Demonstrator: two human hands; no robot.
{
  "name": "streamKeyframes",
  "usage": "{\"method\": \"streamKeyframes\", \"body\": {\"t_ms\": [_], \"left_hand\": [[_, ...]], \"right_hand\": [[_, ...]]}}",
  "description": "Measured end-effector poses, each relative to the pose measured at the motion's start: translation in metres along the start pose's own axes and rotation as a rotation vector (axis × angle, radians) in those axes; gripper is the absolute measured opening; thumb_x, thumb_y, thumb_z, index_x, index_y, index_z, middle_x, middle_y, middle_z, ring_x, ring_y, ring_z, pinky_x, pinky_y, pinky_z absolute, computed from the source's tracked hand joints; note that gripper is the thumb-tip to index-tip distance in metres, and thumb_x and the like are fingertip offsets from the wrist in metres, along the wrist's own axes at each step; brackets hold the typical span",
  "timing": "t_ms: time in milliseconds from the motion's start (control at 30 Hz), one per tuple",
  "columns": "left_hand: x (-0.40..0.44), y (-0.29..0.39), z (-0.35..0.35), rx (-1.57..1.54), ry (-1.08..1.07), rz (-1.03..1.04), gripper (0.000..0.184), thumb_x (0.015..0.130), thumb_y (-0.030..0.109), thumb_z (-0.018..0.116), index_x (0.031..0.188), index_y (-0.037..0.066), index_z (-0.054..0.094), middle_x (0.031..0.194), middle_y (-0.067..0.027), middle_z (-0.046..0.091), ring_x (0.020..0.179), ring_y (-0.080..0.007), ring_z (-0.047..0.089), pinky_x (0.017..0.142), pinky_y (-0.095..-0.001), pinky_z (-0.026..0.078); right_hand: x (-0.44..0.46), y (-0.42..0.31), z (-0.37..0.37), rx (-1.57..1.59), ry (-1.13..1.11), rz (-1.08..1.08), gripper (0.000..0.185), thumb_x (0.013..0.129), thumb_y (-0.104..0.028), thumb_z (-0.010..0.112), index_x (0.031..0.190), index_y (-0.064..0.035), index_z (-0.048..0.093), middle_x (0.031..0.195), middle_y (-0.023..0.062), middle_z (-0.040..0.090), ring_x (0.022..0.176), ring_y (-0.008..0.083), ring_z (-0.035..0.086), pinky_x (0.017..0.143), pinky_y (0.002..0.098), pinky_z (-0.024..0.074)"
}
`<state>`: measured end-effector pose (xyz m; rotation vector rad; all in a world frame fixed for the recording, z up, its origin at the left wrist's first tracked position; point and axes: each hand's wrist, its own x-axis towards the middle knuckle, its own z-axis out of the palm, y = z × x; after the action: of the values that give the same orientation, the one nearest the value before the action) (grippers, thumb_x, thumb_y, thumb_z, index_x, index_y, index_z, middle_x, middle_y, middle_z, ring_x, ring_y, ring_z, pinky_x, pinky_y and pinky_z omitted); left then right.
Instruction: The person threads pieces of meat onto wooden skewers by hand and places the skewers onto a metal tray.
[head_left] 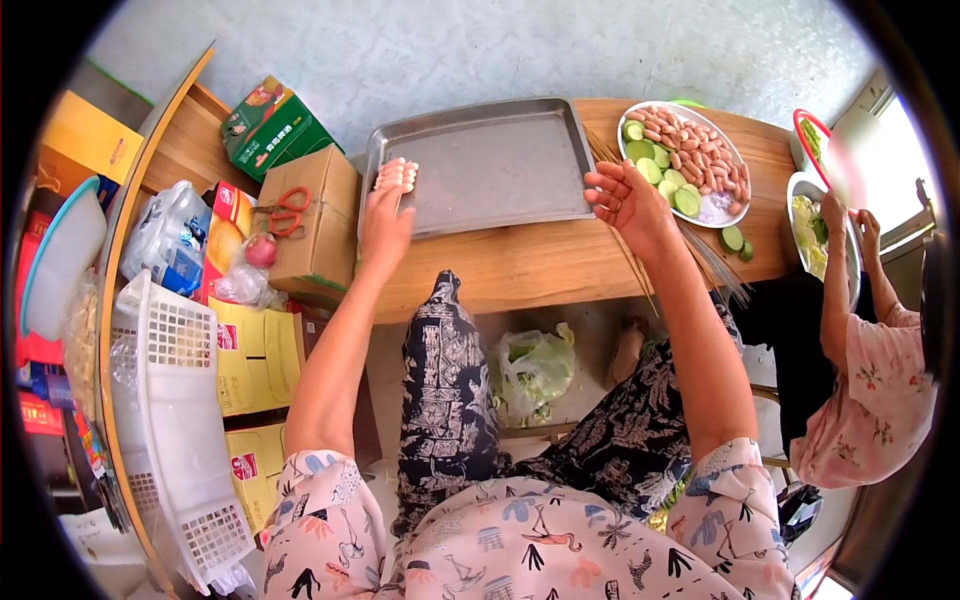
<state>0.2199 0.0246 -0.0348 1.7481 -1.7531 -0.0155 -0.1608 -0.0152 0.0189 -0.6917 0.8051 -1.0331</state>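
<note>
My left hand (385,225) is over the left end of a grey metal tray (480,170), closed on a skewered row of pale pink sausage pieces (397,174). At the tray's right edge, my right hand (632,205) is raised with its fingers apart and slightly curled, nothing visible in it. Beyond it lies a white oval plate (738,160) with pinkish sausages (690,140), green cucumber slices (648,170) and some sliced onion. Thin wooden skewers (635,270) lie under and beside my right hand, partly hidden by it.
At the left stand a green box (275,130), a cardboard box (315,220) with red-handled scissors (290,212), and a white basket (180,400). A co-worker (865,370) sits at the right beside a metal bowl (808,230) of greens. A plastic bag (535,370) is below the table.
</note>
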Motion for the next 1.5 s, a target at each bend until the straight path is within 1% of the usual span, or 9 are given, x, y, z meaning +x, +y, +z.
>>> {"method": "streamKeyframes", "body": {"t_ms": [233,300,333,667,933,1133,1200,1333,1500], "left_hand": [[-0.009,0.236,0.026,-0.247,0.086,0.475,0.041,0.078,0.023,0.067,0.114,0.005,0.058,0.125,-0.0155,0.050,0.116,-0.0338,0.048,0.100,-0.0445,0.037],[-0.032,0.286,0.035,-0.335,0.068,0.619,0.037,0.081,0.030,0.063,0.108,0.005,0.060,0.118,-0.0147,0.052,0.113,-0.0320,0.049,0.101,-0.0492,0.033],[-0.046,0.305,0.043,-0.343,0.090,0.709,0.035,0.080,0.034,0.062,0.101,0.006,0.062,0.110,-0.0144,0.055,0.110,-0.0309,0.050,0.100,-0.0518,0.032],[-0.139,0.394,0.033,-0.963,-0.333,0.988,0.033,0.082,0.039,0.057,0.086,0.006,0.063,0.089,-0.0059,0.062,0.093,-0.0262,0.056,0.095,-0.0437,0.039],[-0.100,0.344,0.052,-0.622,-0.109,1.219,0.050,0.089,0.049,0.043,0.117,0.009,0.056,0.116,-0.0096,0.055,0.111,-0.0284,0.049,0.099,-0.0463,0.035],[-0.017,0.259,0.046,-0.139,-0.019,0.614,0.031,0.087,0.024,0.057,0.117,0.014,0.057,0.125,-0.0068,0.051,0.119,-0.0279,0.045,0.099,-0.0532,0.031],[0.001,0.210,0.059,0.415,-0.056,0.295,0.033,0.086,0.023,0.059,0.117,0.012,0.058,0.126,-0.0079,0.051,0.116,-0.0296,0.047,0.096,-0.0545,0.033],[-0.006,0.181,0.040,0.149,-0.057,0.232,0.035,0.086,0.024,0.059,0.118,0.010,0.059,0.124,-0.0100,0.053,0.114,-0.0295,0.050,0.095,-0.0540,0.034],[-0.020,0.176,0.033,0.051,-0.668,0.186,0.033,0.085,0.027,0.061,0.111,0.006,0.062,0.106,-0.0145,0.062,0.103,-0.0313,0.057,0.091,-0.0458,0.041]], "right_hand": [[0.038,0.039,-0.025,0.179,0.025,0.051,0.031,0.097,-0.028,0.043,0.114,-0.0026,0.052,0.108,0.0111,0.061,0.093,0.0217,0.061,0.072,0.0328,0.0507],[0.018,0.055,-0.022,0.265,-0.190,-0.210,0.028,0.095,-0.026,0.047,0.112,-0.0032,0.050,0.108,0.0120,0.061,0.095,0.0236,0.060,0.071,0.0339,0.0511],[0.002,0.031,-0.003,0.273,-0.026,0.022,0.028,0.095,-0.026,0.048,0.111,-0.0034,0.050,0.107,0.0124,0.061,0.094,0.0240,0.061,0.071,0.0342,0.0511],[0.015,0.019,-0.011,0.195,0.101,0.069,0.025,0.093,-0.021,0.051,0.111,-0.0037,0.050,0.103,0.0121,0.064,0.082,0.0226,0.063,0.065,0.0315,0.0495],[0.014,0.020,-0.005,0.187,0.066,0.074,0.026,0.092,-0.019,0.053,0.112,-0.0021,0.050,0.103,0.0115,0.064,0.081,0.0215,0.063,0.064,0.0306,0.0491],[0.060,0.056,-0.067,0.230,-0.295,-0.129,0.025,0.093,-0.018,0.052,0.114,-0.0049,0.052,0.101,0.0074,0.065,0.084,0.0175,0.063,0.070,0.0283,0.0498],[0.006,0.000,-0.017,-0.026,0.108,-0.084,0.029,0.089,-0.020,0.057,0.113,-0.0048,0.052,0.097,0.0071,0.065,0.079,0.0154,0.063,0.065,0.0261,0.0480],[0.018,-0.005,-0.045,-0.417,0.179,-0.214,0.026,0.088,-0.018,0.056,0.109,-0.0029,0.055,0.094,0.0078,0.065,0.070,0.0154,0.063,0.057,0.0265,0.0471],[0.045,0.020,-0.139,-1.295,0.303,-0.143,0.021,0.080,-0.023,0.061,0.093,-0.0072,0.065,0.080,0.0111,0.067,0.067,0.0189,0.066,0.059,0.0326,0.0503]]}}
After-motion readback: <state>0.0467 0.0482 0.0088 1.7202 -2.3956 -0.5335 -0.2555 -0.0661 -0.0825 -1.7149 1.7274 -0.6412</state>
